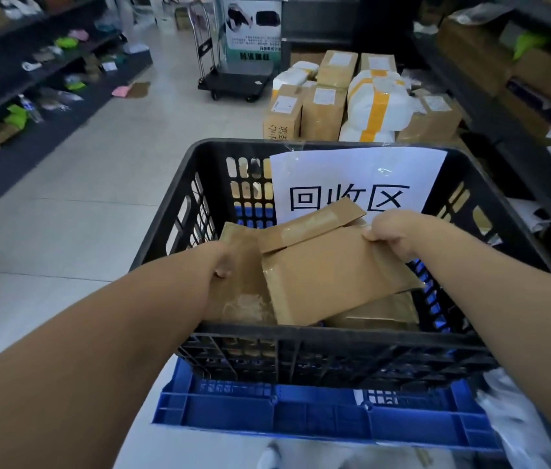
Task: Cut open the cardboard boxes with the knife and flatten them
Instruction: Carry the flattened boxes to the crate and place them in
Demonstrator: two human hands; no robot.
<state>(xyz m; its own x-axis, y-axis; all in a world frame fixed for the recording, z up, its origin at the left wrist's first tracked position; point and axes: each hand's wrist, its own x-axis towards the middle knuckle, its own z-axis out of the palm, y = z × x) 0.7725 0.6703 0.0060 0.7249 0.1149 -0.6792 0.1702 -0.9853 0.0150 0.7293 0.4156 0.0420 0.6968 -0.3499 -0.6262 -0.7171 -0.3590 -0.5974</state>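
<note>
A flattened brown cardboard box with clear tape on its flaps lies tilted inside a black plastic crate. My left hand grips the cardboard's left edge, thumb on top. At the upper right corner my right hand holds the same piece with curled fingers. More flattened cardboard lies underneath in the crate. No knife is in view.
The black crate sits on a blue crate, and a white paper sign is taped to its far wall. Sealed parcels are stacked on the floor behind. A platform trolley stands farther back. Shelves line both sides of the aisle.
</note>
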